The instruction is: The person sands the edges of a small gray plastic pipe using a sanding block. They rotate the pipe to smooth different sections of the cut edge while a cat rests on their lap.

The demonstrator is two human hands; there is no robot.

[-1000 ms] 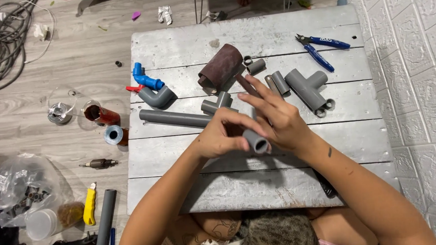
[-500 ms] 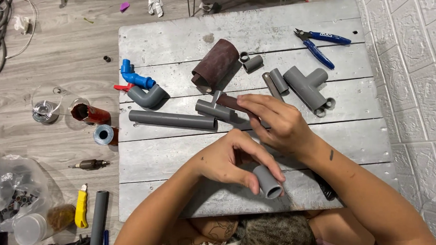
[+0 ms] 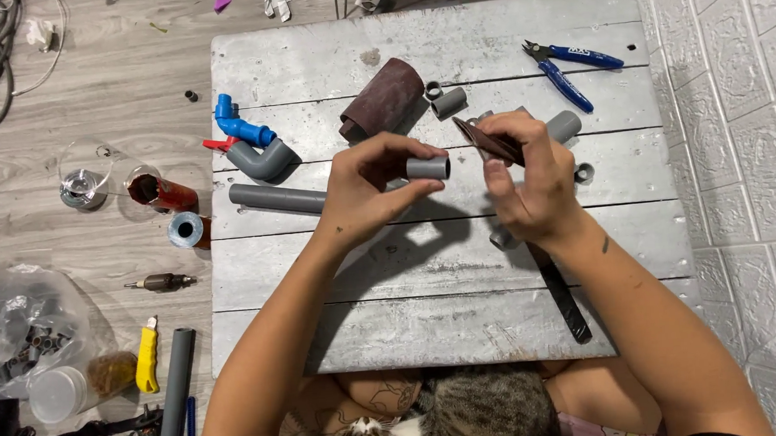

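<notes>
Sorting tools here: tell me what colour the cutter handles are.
Blue; the cutters show in the head view.

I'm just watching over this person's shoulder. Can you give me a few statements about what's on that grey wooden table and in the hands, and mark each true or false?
1. The left hand holds a short grey pipe piece. True.
2. The right hand holds the blue-handled cutters. False: the blue-handled cutters lie untouched near the table's far right edge; the right hand holds a strip of brown sandpaper.
3. A roll of brown sandpaper lies on the table. True.
4. The yellow utility knife lies on the table. False: the yellow utility knife lies on the floor to the left.
5. A tabby cat sits at the table's near edge. True.
</notes>
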